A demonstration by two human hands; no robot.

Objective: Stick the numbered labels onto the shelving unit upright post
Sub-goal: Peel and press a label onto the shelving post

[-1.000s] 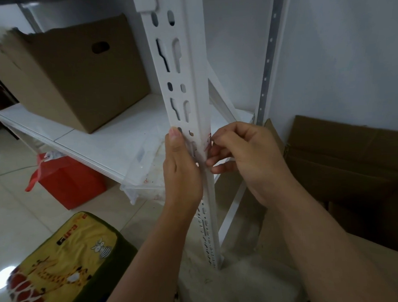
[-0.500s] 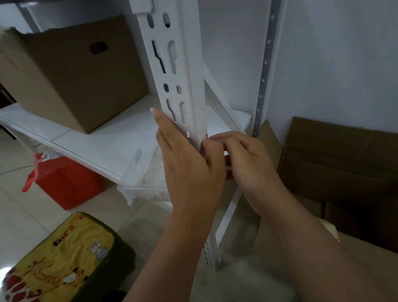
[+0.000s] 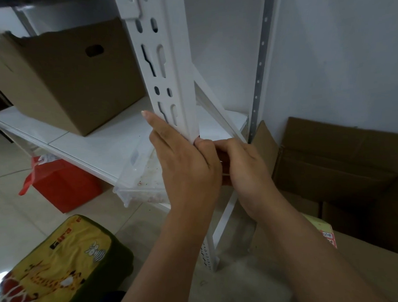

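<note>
While the left hand (image 3: 187,164) is laid flat against the post (image 3: 168,68), the right hand (image 3: 241,165) is held just beside it at the post's corner.

The left fingers are kept straight and pressed together along the slotted face, thumb at the edge. The right fingers are curled in toward the post; what they pinch cannot be told, the label being hidden. A box (image 3: 62,76) sits on the shelf (image 3: 98,143), and a clear tray (image 3: 140,173) overhangs its edge.

label hidden behind hands (image 3: 189,164); post (image 3: 168,68) top cropped
</note>
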